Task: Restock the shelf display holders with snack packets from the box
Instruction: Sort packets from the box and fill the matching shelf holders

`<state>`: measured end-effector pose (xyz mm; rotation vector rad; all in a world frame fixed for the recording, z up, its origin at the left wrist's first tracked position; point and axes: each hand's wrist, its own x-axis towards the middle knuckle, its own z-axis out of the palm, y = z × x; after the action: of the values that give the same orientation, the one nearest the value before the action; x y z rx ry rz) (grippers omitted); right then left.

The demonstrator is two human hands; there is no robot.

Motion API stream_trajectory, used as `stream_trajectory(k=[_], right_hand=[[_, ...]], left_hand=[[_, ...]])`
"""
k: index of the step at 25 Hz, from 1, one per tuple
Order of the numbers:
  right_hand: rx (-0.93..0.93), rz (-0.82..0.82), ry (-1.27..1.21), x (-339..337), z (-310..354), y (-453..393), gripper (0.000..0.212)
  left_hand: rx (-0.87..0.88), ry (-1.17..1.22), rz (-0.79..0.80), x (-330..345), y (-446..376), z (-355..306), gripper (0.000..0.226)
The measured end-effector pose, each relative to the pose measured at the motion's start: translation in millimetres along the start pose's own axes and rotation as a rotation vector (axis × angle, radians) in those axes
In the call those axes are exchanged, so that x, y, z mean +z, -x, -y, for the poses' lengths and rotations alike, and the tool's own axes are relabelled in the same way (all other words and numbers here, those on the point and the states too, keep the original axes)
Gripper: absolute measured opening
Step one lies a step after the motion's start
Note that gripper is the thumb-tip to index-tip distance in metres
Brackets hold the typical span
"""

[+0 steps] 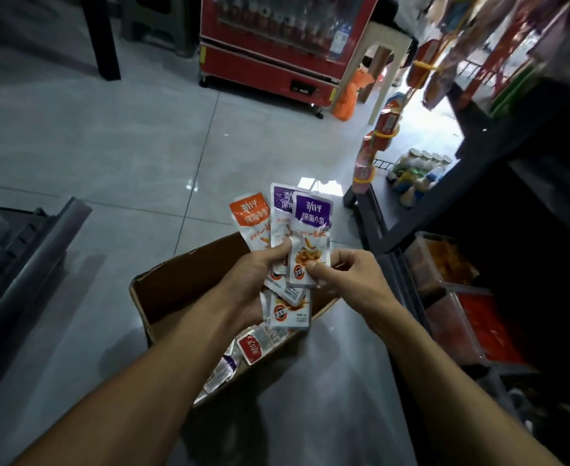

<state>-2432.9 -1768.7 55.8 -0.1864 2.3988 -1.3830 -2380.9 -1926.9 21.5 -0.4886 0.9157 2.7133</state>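
We have both hands up over the open cardboard box (pixel 176 290), sorting a fan of snack packets (pixel 285 230). Left hand (pixel 253 280) is clamped on the stack, thumb across the front and fingers curled behind; it carries an orange-topped packet (pixel 250 218) at the left of the fan and a purple one behind. Right hand (pixel 344 274) pinches the lower corner of the front purple-topped packet (pixel 312 237), thumb and forefinger together on it. More packets lie loose in the box (pixel 256 344) below, red and purple ones.

The clear display holders (pixel 445 264) sit on the low shelf (pixel 478 183) to the right, well apart from the hands; they look part filled with orange and red stock, too dark to tell how full.

Risks as we judge them:
- The fan is loose and the foil is slick. If the right hand pulls its packet, neighbours could slide out of the left hand. Most would drop back into the box, but those at the far end of the fan overhang the floor (pixel 108 146).
- Flavours are mixed in one hand. Orange and purple could land in the wrong holder if we don't split them first.
- The corner pinch is thin, so the packet may swing or slip on the way to the shelf.
- The shelf side is dim, so picking the matching holder is harder.
- The box sits at our feet; turning towards the shelf could knock it.
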Motion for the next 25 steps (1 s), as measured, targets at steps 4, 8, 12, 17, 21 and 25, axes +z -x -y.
stream_trajectory(k=[4, 8, 12, 17, 21, 25], right_hand=[[-0.076, -0.048, 0.150, -31.4, 9.0, 23.2, 0.071], [-0.188, -0.050, -0.006, -75.4, 34.2, 40.9, 0.107], [-0.257, -0.066, 0.229, -104.9, 49.7, 59.9, 0.067], [-0.257, -0.159, 0.216, -125.6, 43.0, 86.1, 0.014], [-0.188, -0.135, 0.145, -149.6, 37.5, 110.1, 0.013], [-0.126, -0.203, 0.045, -170.4, 30.2, 130.4, 0.022]], left_hand=[[0.024, -0.194, 0.080, 25.1, 13.0, 3.3, 0.033], [-0.017, -0.480, 0.163, 47.4, 24.7, 0.7, 0.041], [-0.065, -0.684, 0.245, 71.0, 35.7, 6.4, 0.032], [0.028, -0.590, 0.128, 95.7, 44.1, 19.5, 0.047], [0.083, -0.518, 0.143, 120.2, 53.8, 30.3, 0.053], [0.114, -0.386, 0.190, 143.1, 61.3, 44.1, 0.057]])
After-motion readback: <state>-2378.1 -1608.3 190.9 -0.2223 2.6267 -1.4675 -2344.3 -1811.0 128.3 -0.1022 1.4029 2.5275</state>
